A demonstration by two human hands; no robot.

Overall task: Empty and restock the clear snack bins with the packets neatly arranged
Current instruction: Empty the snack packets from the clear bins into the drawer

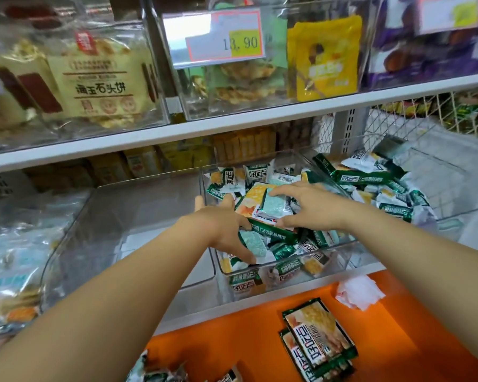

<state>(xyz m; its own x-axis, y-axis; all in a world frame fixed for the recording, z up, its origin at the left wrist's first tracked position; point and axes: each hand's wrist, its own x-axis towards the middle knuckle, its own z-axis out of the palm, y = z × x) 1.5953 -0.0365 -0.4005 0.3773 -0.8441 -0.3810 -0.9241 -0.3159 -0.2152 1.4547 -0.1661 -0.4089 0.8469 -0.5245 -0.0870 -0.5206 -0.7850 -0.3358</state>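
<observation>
One wide-angle view, worn on the person's head, faces forward and down into store shelving from close by. A white shelf board [232, 125] crosses mid-frame, a clear plastic bin [342, 257] of green-and-white packets [364, 179] sits centre, and a flat orange ledge [232, 340] lies nearest, along the bottom.

We find free room inside the left clear plastic bin [149, 210]; green-and-white snack packets [370, 179] crowd the neighbouring bin [340, 261].

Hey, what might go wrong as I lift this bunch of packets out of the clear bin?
The bundle of packets is only squeezed between the left hand and right hand, so loose ones may slip out and scatter. The clear bin stands near the front edge of the shelf; a snagged packet might drag it toward the orange ledge below.
</observation>
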